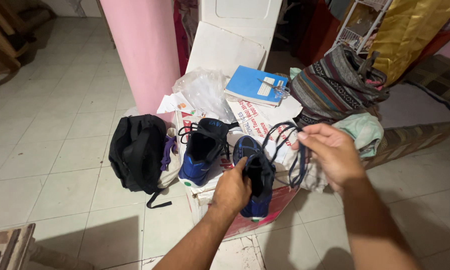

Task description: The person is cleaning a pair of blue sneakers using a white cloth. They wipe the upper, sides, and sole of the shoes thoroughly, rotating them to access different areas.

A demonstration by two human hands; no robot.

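Blue shoe held over a carton, its lace pulled loose

Left hand fingers grip the blue, dark-lined shoe near centre; right hand fingers pinch its dark lace, looped to the right.

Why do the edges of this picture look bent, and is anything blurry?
Head view: a wide lens curves the floor tiles toward the edges; soft indoor light casts dim shadows under the arms; the left hand, the shoe and the right hand with the lace look sharp.

blue shoe | unlaced, upright on box | dark lace | looped, lifted
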